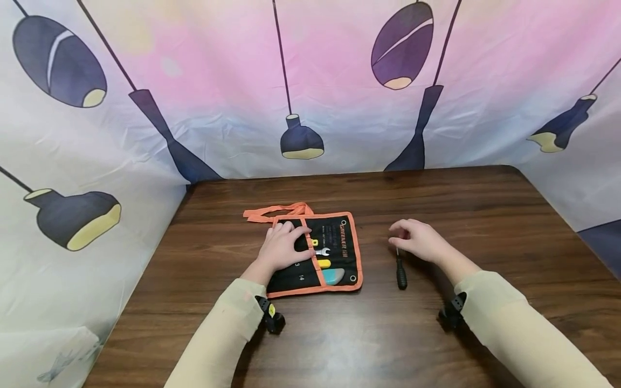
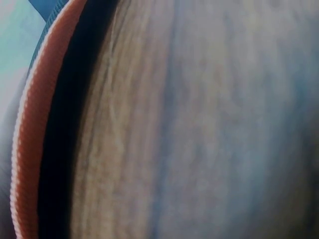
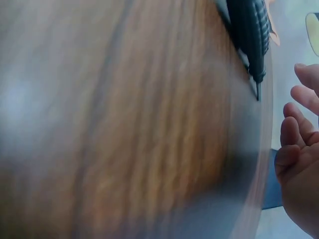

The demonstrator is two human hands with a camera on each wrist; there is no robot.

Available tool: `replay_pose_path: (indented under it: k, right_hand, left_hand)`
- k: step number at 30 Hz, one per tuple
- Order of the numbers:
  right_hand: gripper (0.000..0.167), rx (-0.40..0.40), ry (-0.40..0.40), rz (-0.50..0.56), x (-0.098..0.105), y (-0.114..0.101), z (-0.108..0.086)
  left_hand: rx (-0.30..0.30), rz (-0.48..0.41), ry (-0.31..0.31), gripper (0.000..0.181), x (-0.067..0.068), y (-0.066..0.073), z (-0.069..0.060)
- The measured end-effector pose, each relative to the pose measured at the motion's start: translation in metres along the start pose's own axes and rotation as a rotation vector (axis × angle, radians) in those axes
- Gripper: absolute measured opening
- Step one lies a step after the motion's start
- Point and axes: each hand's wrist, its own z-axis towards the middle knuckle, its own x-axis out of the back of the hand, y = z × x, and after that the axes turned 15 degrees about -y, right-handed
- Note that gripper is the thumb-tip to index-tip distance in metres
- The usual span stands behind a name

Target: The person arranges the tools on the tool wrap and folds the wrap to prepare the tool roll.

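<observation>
A black tool pouch (image 1: 350, 256) with orange edging lies on the table, its orange tie strap (image 1: 264, 213) stretched to the back left. My left hand (image 1: 281, 249) rests on the pouch's left half with fingers spread, thumb near the pocket edge. From that pocket stick out a small wrench (image 1: 323, 251), a yellow-ended tool (image 1: 324, 263) and a teal-and-grey tool end (image 1: 332, 276). To the right, a dark-handled screwdriver (image 1: 401, 275) lies on the table. Over its shaft hovers my right hand (image 1: 423, 240), fingers loosely bent; the right wrist view shows them apart from the screwdriver (image 3: 253, 40).
Dark brown wood table (image 1: 368, 345) lies under everything. Printed cloth (image 1: 339, 129) with hanging-lamp pictures stands behind the far edge and along the sides. A small black wrist camera (image 1: 274, 322) sits at the left cuff, another wrist camera (image 1: 451, 315) at the right.
</observation>
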Motion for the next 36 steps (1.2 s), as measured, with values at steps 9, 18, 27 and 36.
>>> replay_pose_path:
  k: [9,18,27,36]
  right_hand:
    - [0.034,-0.005,0.01,-0.017,-0.006,0.011,-0.017]
    - [0.036,-0.009,0.027,0.003,-0.011,0.018,-0.033]
    - [0.041,-0.011,-0.012,0.037,-0.015,0.019,-0.039]
    - [0.044,-0.011,-0.017,0.006,-0.02,0.016,-0.042]
  left_hand:
    - [0.004,0.039,-0.029,0.065,-0.001,0.001,0.001]
    - [0.008,0.033,-0.032,0.066,-0.001,0.001,0.003]
    - [0.015,0.043,-0.045,0.065,0.0,0.0,0.002]
    - [0.021,0.009,-0.029,0.064,-0.001,0.0,0.001]
